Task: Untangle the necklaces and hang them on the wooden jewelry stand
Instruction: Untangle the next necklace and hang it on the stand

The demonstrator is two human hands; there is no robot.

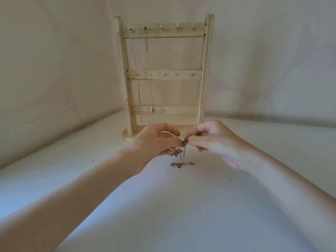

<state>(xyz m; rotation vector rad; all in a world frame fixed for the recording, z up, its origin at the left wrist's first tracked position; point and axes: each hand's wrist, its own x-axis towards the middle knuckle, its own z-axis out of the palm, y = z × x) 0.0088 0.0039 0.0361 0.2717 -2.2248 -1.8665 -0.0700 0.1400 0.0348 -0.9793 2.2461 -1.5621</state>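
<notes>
a: where's the tangle?

b: between both hands, just in front of the wooden stand [164, 75]. the left hand [154, 144] and right hand [211, 140] each pinch the tangled necklace [181, 157] at the same small spot, fingertips nearly touching. the exact link they grip is hidden by the fingers.

a: and the rest of it?

b: it hangs down to the white table [181, 206], where a clasp and a short bit of chain lie. how many chains are knotted there is too fine to make out.

a: anything hung already?

b: two. a thick chain [135, 70] on the first top hook, a thin chain [148, 70] on the second. the stand's base is partly covered by the hands.
</notes>
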